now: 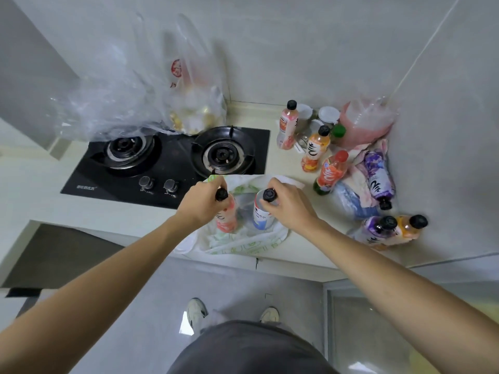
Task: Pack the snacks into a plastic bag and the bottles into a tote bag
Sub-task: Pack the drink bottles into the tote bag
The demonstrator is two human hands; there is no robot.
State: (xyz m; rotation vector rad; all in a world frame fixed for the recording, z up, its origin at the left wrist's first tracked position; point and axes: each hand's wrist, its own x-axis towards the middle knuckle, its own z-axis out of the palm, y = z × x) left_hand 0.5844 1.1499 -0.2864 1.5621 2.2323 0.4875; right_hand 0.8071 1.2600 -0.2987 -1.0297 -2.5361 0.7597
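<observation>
A white tote bag [243,242] with green print lies open at the counter's front edge. My left hand [201,202] grips the neck of a pink-labelled bottle [226,217] standing inside it. My right hand [286,202] holds a blue-and-white bottle [262,218] by its black cap, also inside the tote. More bottles stand on the counter to the right: a pink one [286,125], an orange one [316,148], a red one [330,174]. A purple bottle [378,176] lies on its side. A clear plastic bag [189,103] holding snacks stands behind the stove.
A black two-burner gas stove [167,163] fills the counter's left. A purple bottle [374,230] and an orange bottle [410,225] lie near the right wall. Jars and a pink plastic bag [364,122] crowd the back corner. My shoes show on the grey floor below.
</observation>
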